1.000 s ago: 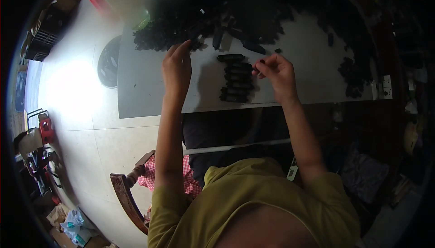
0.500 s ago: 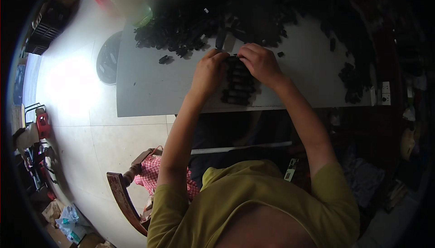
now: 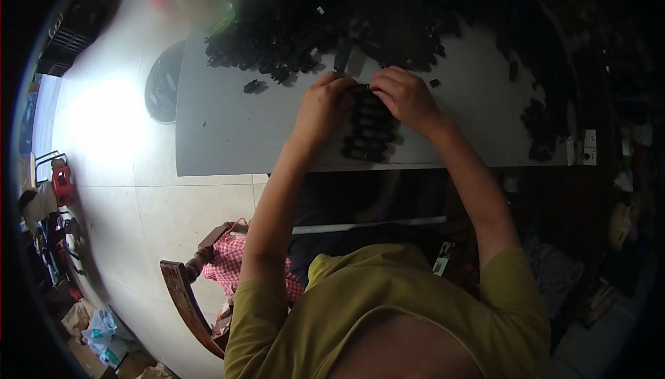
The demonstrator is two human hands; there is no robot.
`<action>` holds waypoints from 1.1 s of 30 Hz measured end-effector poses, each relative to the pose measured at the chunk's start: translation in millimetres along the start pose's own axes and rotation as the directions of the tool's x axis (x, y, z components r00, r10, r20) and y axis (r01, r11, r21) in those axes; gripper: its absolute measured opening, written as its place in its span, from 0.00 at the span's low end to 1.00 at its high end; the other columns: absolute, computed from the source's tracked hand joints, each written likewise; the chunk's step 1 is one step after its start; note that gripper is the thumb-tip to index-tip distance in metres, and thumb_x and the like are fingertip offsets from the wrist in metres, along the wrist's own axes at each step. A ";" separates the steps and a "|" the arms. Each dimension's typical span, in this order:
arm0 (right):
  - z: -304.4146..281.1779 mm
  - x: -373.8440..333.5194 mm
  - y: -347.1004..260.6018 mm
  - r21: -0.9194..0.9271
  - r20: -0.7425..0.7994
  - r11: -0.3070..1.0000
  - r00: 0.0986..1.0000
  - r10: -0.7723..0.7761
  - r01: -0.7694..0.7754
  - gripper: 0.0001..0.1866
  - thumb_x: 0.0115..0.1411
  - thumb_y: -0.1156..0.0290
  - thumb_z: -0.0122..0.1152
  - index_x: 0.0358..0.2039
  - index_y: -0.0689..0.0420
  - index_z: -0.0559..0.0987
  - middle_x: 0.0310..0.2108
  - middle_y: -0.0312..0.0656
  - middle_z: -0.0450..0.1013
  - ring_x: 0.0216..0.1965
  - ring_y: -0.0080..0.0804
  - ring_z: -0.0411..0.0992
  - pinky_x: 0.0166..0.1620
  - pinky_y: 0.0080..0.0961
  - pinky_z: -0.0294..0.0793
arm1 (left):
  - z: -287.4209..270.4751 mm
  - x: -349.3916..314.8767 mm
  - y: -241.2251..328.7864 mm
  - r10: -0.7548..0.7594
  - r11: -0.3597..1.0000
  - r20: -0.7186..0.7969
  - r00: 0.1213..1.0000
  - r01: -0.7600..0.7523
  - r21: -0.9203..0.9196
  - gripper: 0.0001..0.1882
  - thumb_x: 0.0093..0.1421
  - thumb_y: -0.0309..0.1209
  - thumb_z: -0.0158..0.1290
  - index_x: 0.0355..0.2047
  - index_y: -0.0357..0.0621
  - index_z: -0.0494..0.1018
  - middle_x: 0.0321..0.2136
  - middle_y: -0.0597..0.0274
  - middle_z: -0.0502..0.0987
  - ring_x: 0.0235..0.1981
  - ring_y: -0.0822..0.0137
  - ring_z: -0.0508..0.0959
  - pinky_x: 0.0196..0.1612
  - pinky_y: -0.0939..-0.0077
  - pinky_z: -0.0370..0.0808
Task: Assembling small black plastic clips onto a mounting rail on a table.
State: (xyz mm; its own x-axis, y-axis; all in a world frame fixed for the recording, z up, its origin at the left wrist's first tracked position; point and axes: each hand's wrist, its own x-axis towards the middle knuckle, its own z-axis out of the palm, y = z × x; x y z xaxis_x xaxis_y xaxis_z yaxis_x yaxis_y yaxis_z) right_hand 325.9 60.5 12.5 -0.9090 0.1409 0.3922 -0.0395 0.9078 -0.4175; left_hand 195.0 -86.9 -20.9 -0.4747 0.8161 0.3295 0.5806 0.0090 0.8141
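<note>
A column of short black cylinder-like pieces (image 3: pixel 370 133) lies side by side on the grey table, running toward its near edge. At the column's far end my left hand (image 3: pixel 323 107) is closed, its fingertips pinching a small black part from the left. My right hand (image 3: pixel 407 99) pinches the same end from the right, fingers bent together. The fingertips hide most of that part, so its exact kind is not clear. Just beyond my hands a long dark piece (image 3: pixel 342 57) lies pointing away from me.
A large heap of small black parts (image 3: pixel 270 46) covers the far side of the table (image 3: pixel 242 122). More black pieces (image 3: pixel 537 126) lie along the right. A dark round container (image 3: pixel 165 84) stands beyond the left edge. A wooden chair (image 3: pixel 181 296) stands at lower left.
My right hand has shifted slightly to the right at the column's far end. The left stays nearly in place. The whole view has tilted a little.
</note>
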 end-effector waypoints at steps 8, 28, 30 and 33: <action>-4.3 2.9 3.8 0.029 0.066 0.996 0.994 0.082 -0.084 0.06 0.50 0.77 0.64 0.29 0.60 0.76 0.29 0.42 0.74 0.33 0.40 0.74 0.35 0.31 0.73 | -0.6 0.3 -1.0 0.009 0.999 0.043 0.999 -0.011 0.039 0.13 0.51 0.20 0.54 0.39 0.38 0.77 0.37 0.52 0.77 0.37 0.52 0.78 0.41 0.67 0.75; -16.0 70.9 50.4 0.114 0.234 0.930 0.919 0.316 -0.349 0.09 0.52 0.67 0.65 0.30 0.58 0.81 0.27 0.45 0.77 0.30 0.39 0.76 0.36 0.31 0.75 | -31.9 46.3 5.8 0.101 0.738 0.242 0.965 -0.235 0.633 0.26 0.49 0.20 0.50 0.49 0.57 0.74 0.50 0.64 0.68 0.38 0.61 0.76 0.32 0.69 0.76; 2.8 94.1 64.5 0.026 0.204 0.878 0.862 0.464 -0.479 0.10 0.54 0.64 0.64 0.30 0.57 0.81 0.30 0.45 0.78 0.34 0.40 0.77 0.39 0.32 0.76 | -28.0 54.8 -0.7 0.191 0.700 0.290 0.938 -0.337 0.629 0.23 0.50 0.21 0.50 0.47 0.56 0.74 0.49 0.64 0.68 0.38 0.62 0.75 0.33 0.70 0.76; 14.1 123.4 48.7 -0.440 0.146 0.660 0.676 0.722 -0.609 0.14 0.56 0.57 0.61 0.34 0.53 0.82 0.37 0.46 0.78 0.42 0.46 0.77 0.43 0.39 0.77 | -24.7 58.9 -5.9 0.183 0.702 0.300 0.936 -0.338 0.627 0.18 0.51 0.24 0.51 0.43 0.50 0.75 0.44 0.63 0.70 0.39 0.62 0.75 0.34 0.69 0.76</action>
State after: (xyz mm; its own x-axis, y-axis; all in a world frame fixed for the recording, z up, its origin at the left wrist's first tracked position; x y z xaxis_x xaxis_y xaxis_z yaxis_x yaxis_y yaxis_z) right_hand 206.0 116.5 29.0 -0.7039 0.6929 -0.1562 0.7103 0.6868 -0.1542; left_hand 147.2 -53.2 5.6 -0.1397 0.9389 0.3145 0.9827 0.0925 0.1605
